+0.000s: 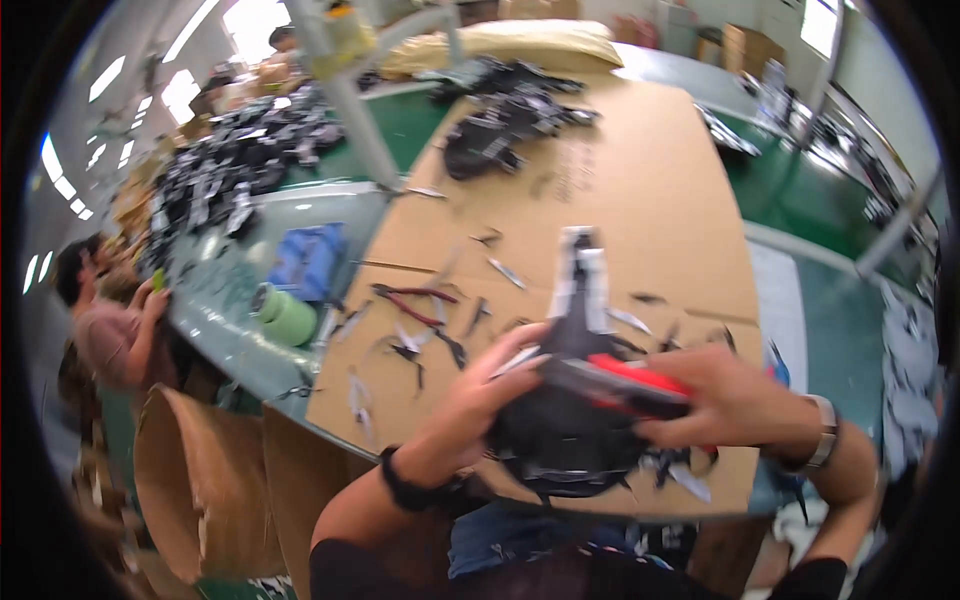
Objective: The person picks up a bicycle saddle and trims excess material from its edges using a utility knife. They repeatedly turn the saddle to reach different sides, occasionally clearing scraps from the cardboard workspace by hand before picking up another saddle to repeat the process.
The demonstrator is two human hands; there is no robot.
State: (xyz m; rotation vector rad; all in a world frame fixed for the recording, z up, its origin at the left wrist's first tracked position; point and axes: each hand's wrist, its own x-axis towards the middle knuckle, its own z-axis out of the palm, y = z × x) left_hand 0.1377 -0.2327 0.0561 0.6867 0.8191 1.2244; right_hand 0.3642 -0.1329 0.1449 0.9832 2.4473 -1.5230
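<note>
My left hand [478, 392] grips the left side of a black fabric piece [562, 430] with white strips that reaches up toward the table's middle. My right hand [730, 400] holds a red-and-black hand tool [625, 385] laid across the top of that piece, close above the front edge of the brown cardboard sheet [640, 190] that covers the table. Small black and white offcuts [410, 350] lie scattered on the cardboard around both hands. The picture is blurred by motion.
Red-handled pliers [418, 300] lie left of my hands. A green spool [283, 314] and a blue cloth [308, 258] sit on the green table. Piles of black pieces [505, 125] lie farther back. A person [105, 330] sits at the left. Cardboard bins [205, 480] stand below.
</note>
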